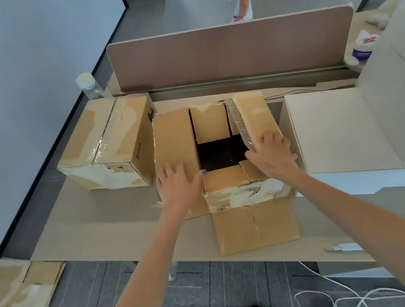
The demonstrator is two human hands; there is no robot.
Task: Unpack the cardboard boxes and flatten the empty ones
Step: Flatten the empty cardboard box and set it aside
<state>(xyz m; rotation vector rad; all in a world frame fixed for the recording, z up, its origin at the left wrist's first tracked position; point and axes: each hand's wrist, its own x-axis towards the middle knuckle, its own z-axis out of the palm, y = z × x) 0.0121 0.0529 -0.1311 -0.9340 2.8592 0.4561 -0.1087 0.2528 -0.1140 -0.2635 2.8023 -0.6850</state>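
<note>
On the counter [99, 220], the open box [246, 194] stands beside a sealed box [108, 145] on its left. Left hand [177, 185] lies flat, fingers [169, 172] spread, on the left flap [174, 136]; right hand [272, 157] grips the right flap [254, 114]. Risk: uneven pulling could tear a flap or tip the box.

i see a pale wall [7, 79] on the left with a dark strip at its foot. the floor [219, 285] is grey carpet squares. a brown screen [231, 48] stands behind the tan worktop [100, 225]. white cables [326, 279] lie on the floor.
</note>
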